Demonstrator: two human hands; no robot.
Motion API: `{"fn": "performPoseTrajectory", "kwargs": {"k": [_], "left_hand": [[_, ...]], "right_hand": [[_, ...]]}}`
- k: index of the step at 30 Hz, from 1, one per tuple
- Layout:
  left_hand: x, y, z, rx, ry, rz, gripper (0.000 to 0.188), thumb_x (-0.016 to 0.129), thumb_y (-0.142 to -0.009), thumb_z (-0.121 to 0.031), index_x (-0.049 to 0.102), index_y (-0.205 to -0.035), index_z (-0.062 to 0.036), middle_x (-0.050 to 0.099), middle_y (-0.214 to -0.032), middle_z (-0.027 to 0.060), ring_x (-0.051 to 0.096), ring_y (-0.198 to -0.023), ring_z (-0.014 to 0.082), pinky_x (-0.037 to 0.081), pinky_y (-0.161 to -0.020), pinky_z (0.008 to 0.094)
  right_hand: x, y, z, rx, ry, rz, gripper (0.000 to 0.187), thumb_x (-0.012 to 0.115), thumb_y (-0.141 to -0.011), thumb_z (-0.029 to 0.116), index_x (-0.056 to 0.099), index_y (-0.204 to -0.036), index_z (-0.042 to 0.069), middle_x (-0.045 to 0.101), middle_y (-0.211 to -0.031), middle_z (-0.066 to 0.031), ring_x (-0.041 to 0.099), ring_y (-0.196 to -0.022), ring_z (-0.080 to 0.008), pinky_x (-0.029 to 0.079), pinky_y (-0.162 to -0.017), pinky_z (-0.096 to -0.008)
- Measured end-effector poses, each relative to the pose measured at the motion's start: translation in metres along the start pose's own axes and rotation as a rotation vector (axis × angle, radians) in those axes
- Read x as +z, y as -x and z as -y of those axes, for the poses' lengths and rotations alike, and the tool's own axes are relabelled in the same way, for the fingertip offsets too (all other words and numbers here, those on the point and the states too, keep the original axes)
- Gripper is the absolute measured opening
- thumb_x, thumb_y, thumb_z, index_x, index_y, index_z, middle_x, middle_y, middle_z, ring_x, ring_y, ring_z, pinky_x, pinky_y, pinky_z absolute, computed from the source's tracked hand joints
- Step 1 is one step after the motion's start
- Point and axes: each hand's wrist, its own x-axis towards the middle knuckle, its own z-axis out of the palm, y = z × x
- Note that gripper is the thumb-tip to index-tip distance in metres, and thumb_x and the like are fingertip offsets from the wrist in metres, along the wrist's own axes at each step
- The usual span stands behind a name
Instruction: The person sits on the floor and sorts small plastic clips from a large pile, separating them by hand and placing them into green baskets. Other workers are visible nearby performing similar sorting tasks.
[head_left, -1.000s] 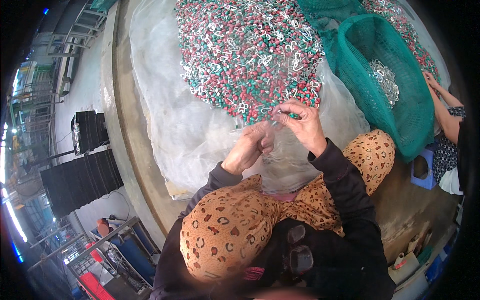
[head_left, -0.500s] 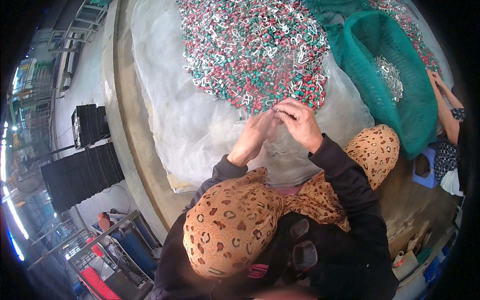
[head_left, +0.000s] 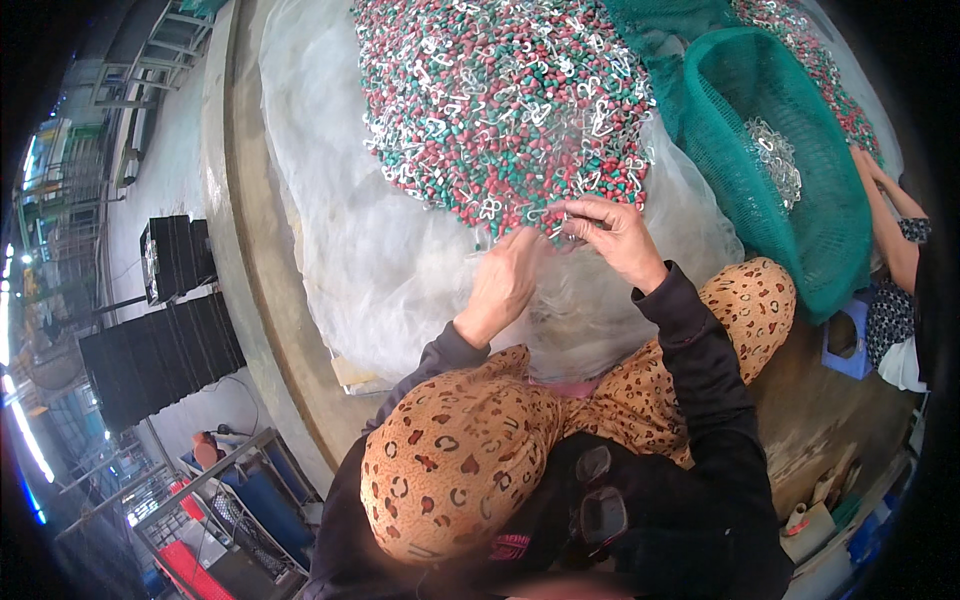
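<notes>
A wide heap of small red and green pieces (head_left: pixel 500 110), mixed with white, hook-like pieces (head_left: pixel 489 209), lies on a whitish mesh sheet (head_left: pixel 400 270). At its near edge both hands work close together. My left hand (head_left: pixel 503 283) is closed, with its fingers curled by the lowest pieces; what they hold is hidden. Just to its right, my right hand (head_left: pixel 618 238) pinches with thumb and forefinger over the heap's edge. Something small and pale shows near those fingertips, too small to name. A narrow gap separates the two hands.
On the right stands a green mesh basket (head_left: pixel 700 110) with a pile of silvery hook-like pieces (head_left: pixel 774 165) inside. Beyond it, another person's arm (head_left: pixel 890 210) reaches toward a second heap. A concrete ledge (head_left: pixel 262 300) runs along the left, beside black stacked boxes (head_left: pixel 160 345).
My hands, touching at the fingertips before, have moved slightly apart. The right hand has shifted a little to the right, and the left has turned with its knuckles up.
</notes>
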Motion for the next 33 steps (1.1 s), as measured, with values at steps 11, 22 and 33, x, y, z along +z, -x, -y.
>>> {"fn": "performPoseTrajectory", "kwargs": {"k": [11, 22, 33], "left_hand": [[-0.002, -0.119, -0.086, 0.456, -0.015, -0.084, 0.017, 0.063, -0.085, -0.011, 0.067, -0.098, -0.0011, 0.057, -0.074, 0.0120, 0.056, -0.063, 0.0244, 0.043, -0.057, 0.0331], [0.029, -0.216, -0.152, 0.419, -0.040, 0.342, 0.032, 0.061, -0.088, -0.029, 0.067, -0.100, -0.0010, 0.068, -0.086, 0.0159, 0.065, -0.074, 0.0220, 0.050, -0.068, 0.0333], [0.024, -0.130, -0.104, -0.019, 0.182, 0.329, 0.022, 0.070, -0.081, -0.013, 0.065, -0.095, 0.0018, 0.068, -0.087, 0.0073, 0.062, -0.078, 0.0111, 0.050, -0.070, 0.0271]], "right_hand": [[-0.058, 0.017, 0.000, 0.078, -0.901, -0.020, 0.030, 0.056, -0.091, 0.006, 0.053, -0.120, -0.001, 0.062, -0.108, -0.0129, 0.064, -0.096, -0.0245, 0.054, -0.083, -0.0363], [-0.096, 0.034, 0.020, -0.099, -0.726, -0.399, 0.031, 0.061, -0.088, 0.005, 0.052, -0.117, -0.002, 0.062, -0.091, -0.0048, 0.064, -0.074, -0.0143, 0.056, -0.065, -0.0283], [-0.087, 0.030, 0.033, -0.194, -0.250, -0.422, 0.026, 0.063, -0.081, -0.004, 0.059, -0.106, 0.000, 0.064, -0.093, -0.0051, 0.061, -0.082, -0.0102, 0.052, -0.068, -0.0234]]}}
